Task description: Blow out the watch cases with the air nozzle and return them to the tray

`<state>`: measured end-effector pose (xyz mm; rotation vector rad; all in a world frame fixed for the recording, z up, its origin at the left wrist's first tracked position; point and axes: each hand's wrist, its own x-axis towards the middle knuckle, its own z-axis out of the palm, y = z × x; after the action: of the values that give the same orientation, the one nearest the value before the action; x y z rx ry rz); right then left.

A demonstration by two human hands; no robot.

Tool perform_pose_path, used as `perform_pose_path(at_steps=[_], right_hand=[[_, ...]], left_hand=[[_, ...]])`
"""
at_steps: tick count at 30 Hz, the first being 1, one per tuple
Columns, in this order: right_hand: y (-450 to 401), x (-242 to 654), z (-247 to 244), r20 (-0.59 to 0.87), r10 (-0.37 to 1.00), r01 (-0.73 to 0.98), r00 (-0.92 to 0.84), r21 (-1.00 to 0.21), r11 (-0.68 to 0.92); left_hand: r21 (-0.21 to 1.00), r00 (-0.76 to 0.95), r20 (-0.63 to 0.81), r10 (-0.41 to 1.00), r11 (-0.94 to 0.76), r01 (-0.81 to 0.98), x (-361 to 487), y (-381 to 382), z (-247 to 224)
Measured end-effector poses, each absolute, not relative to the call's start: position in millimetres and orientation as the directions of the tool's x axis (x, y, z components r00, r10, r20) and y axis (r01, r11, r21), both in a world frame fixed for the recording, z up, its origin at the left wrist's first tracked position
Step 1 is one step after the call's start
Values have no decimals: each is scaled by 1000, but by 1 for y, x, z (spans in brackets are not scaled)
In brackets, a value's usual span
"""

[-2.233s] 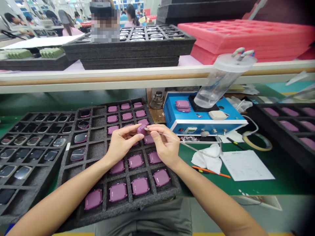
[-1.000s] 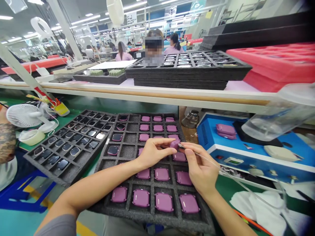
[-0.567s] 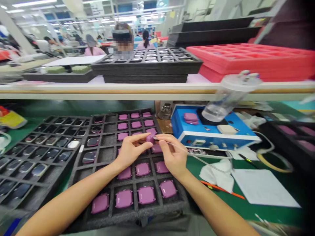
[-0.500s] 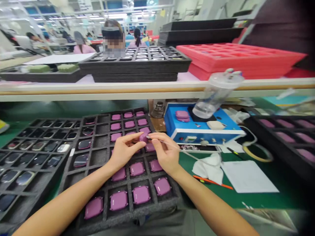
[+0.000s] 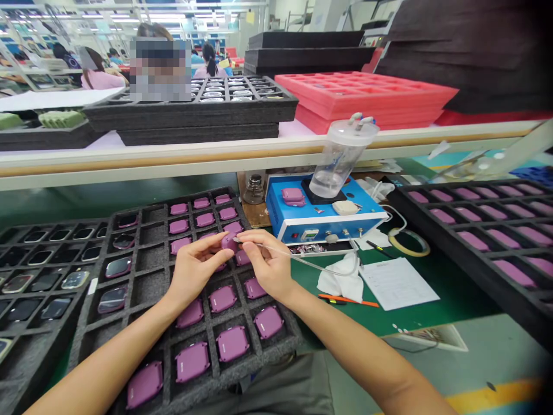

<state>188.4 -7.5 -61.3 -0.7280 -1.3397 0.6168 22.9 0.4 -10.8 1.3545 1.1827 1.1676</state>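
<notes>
My left hand pinches a small purple watch case above the middle of a dark foam tray. My right hand grips a thin dispensing tip, its end at the case's edge. A clear tube runs from that tip toward the blue machine. Below my hands, purple cases lie in the tray's compartments. Several dark-screened watches sit in its left column.
A clear cylinder stands tilted on the blue machine. Another tray of watches is at left, and one with purple parts at right. White paper, tissue and tape roll lie right. A shelf crosses ahead.
The whole view has shifted to the right, so the trays, machine and hands appear farther left. Both hands keep their hold on the case and the tip.
</notes>
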Motion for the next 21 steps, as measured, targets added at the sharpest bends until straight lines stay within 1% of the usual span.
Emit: perform_pose_path(at_steps=[4,21], right_hand=[[-8,188,-62,636,758,18,141,-767,641],[-7,187,-61,629,765,22,138,-774,632]], left_hand=[[992,76,82,994,-89,93,22,1,-11],[994,69,61,996,-68,89,22,-1,-8]])
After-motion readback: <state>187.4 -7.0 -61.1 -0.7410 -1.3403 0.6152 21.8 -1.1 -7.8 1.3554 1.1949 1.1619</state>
